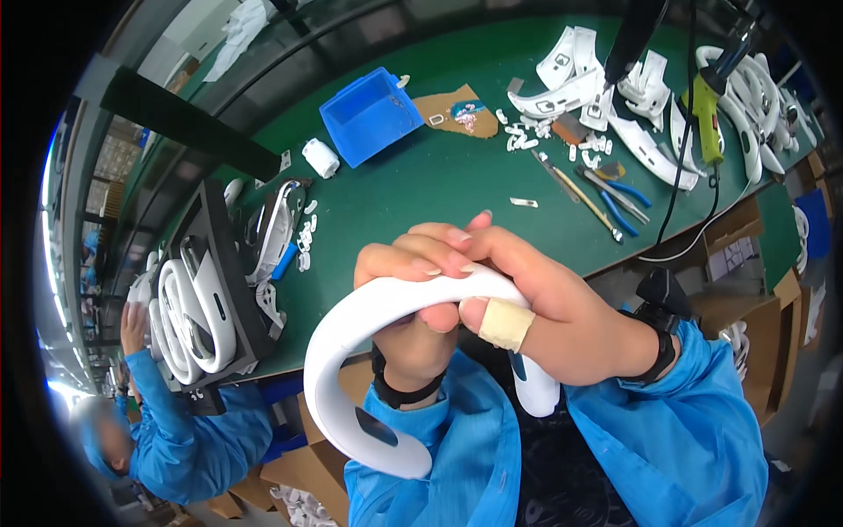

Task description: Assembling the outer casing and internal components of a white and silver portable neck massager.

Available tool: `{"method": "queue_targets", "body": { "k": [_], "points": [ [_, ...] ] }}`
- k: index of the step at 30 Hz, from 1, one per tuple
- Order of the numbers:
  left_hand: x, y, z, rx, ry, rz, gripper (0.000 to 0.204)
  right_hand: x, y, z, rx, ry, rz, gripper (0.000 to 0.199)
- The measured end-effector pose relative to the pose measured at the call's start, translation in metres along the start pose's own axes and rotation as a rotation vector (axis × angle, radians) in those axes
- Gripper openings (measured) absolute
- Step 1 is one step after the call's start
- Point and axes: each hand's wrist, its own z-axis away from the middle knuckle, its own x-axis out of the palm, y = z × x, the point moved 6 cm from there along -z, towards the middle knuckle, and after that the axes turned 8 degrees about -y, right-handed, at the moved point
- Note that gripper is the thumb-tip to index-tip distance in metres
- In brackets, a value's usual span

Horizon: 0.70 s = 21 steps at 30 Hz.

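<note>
A white, U-shaped neck device [338, 351] is held up in front of my chest, its curve away from me and its two ends toward me. Each arm of the U bears a dark oval window. My left hand [404, 263] wraps its fingers over the top of the curve. Fingers and thumb of my right hand [562, 303] grip the same curve just to the right. A beige bandage [507, 324] circles the right thumb. Both hands almost meet at the middle of the device, and part of the left palm is hidden behind it.
On the green bench [474, 184] stands a blue bin [373, 145]. White shells [562, 92], small parts, blue-handled pliers [625, 198] and a green power screwdriver [705, 114] lie right. Finished-looking devices fill a black tray [241, 290] left, beside a co-worker [189, 430] in blue.
</note>
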Motion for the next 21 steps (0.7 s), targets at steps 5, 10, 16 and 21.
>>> {"method": "queue_targets", "body": {
  "k": [5,10,16,21],
  "points": [
    [0.007,0.001,0.010,0.008,0.071,0.116,0.042,0.009,-0.004,0.007,-0.204,0.065,0.177,0.039],
    [0.009,0.004,0.017,-0.038,0.076,0.130,0.040,0.016,0.002,0.014,-0.235,0.110,0.234,0.042],
    [0.012,0.008,0.015,-0.023,0.114,0.309,0.039,0.024,0.000,0.015,-0.235,-0.010,0.144,0.051],
    [0.015,0.008,0.012,0.008,0.069,0.467,0.039,0.033,-0.015,0.016,-0.290,-0.060,0.077,0.061]
  ]
}}
